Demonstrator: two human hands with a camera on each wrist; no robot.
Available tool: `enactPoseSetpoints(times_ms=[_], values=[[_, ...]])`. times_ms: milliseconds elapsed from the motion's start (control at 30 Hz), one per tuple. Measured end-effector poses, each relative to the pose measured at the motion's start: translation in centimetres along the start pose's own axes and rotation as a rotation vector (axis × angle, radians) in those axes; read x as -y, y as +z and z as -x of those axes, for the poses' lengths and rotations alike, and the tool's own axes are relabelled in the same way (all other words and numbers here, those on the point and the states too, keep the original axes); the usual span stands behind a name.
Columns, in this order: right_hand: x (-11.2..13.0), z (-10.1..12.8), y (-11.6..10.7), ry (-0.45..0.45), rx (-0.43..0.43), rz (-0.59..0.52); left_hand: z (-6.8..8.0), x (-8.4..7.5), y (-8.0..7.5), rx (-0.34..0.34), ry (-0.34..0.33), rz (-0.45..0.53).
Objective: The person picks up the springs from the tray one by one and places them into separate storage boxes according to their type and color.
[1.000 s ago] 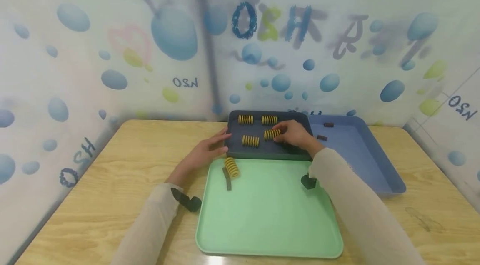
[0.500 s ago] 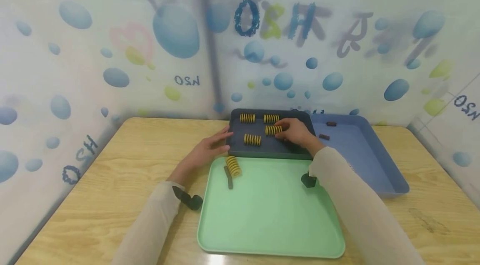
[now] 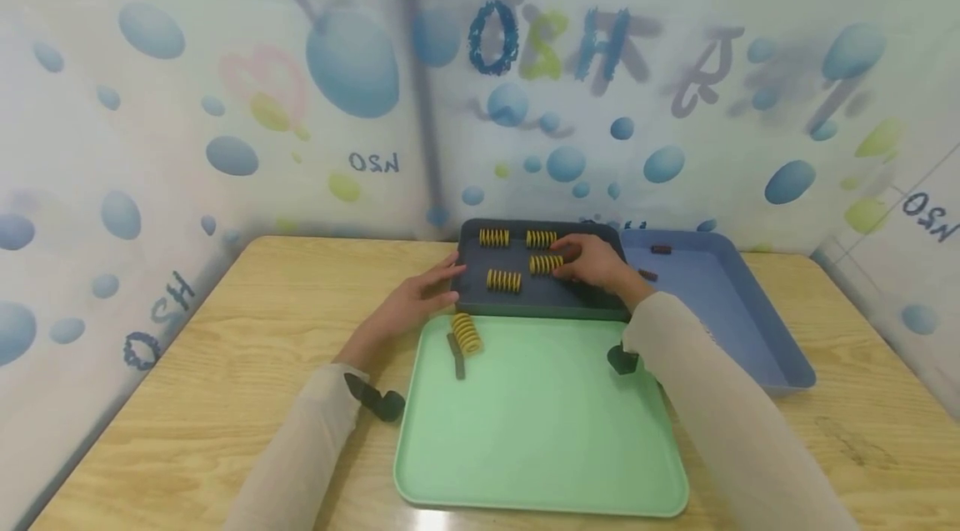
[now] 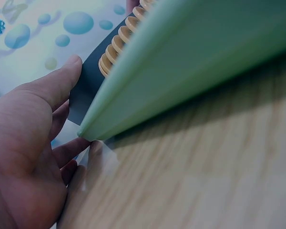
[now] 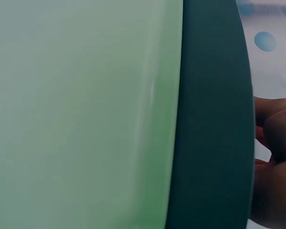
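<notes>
A dark tray point(image 3: 468, 293) at the back of the table holds several yellow springs in two rows. My right hand point(image 3: 596, 264) lies over the tray's right part and pinches the right end of one yellow spring point(image 3: 545, 264) in the near row. Beside it lies another spring point(image 3: 503, 281). My left hand point(image 3: 416, 298) rests with straight fingers against the dark tray's left edge; in the left wrist view the left hand point(image 4: 33, 138) touches the dark tray point(image 4: 86, 90) beside the green tray's corner point(image 4: 148, 76). The right wrist view shows only tray surfaces and the right hand's fingers point(image 5: 276, 138).
A green tray point(image 3: 540, 431) lies in front, holding one yellow spring point(image 3: 466, 333) and a dark strip point(image 3: 455, 357) near its far left corner. A blue tray point(image 3: 720, 306) at the right holds two small brown pieces point(image 3: 660, 249). Patterned walls enclose the wooden table point(image 3: 225, 348).
Between the earliest frame and the later ones the view shifted slightly. Both hands stay where they were, the right one at the same spring.
</notes>
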State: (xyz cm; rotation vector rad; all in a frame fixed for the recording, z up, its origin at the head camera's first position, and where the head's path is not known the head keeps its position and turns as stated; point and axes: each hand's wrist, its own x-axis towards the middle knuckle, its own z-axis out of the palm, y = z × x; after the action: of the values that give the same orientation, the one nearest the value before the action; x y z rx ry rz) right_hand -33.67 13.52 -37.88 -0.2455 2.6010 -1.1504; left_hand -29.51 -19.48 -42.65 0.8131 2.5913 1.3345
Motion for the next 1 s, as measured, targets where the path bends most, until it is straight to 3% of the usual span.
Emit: enactPoseSetpoints(times_ms=[233, 467, 567, 667, 900, 1000], values=[[0.2, -0.1, 0.0, 0.014, 0.000, 0.044, 0.1, 0.3, 0.1, -0.015, 0.017, 0.012], [0.2, 0.0, 0.3, -0.001, -0.034, 0.053, 1.1, -3.7, -0.6, 0.004, 0.010, 0.038], [0.1, -0.2, 0.5, -0.011, -0.045, 0.047, 1.2, -3.8, -0.6, 0.006, 0.016, 0.033], [0.2, -0.4, 0.6, -0.016, -0.057, 0.044, 1.1, -3.6, -0.6, 0.009, 0.009, 0.026], [0.1, -0.7, 0.7, -0.020, -0.083, 0.062, 0.2, -0.7, 0.1, -0.007, 0.022, 0.031], [0.1, -0.9, 0.7, -0.017, -0.100, 0.080, 0.1, -0.2, 0.1, -0.016, 0.029, 0.027]])
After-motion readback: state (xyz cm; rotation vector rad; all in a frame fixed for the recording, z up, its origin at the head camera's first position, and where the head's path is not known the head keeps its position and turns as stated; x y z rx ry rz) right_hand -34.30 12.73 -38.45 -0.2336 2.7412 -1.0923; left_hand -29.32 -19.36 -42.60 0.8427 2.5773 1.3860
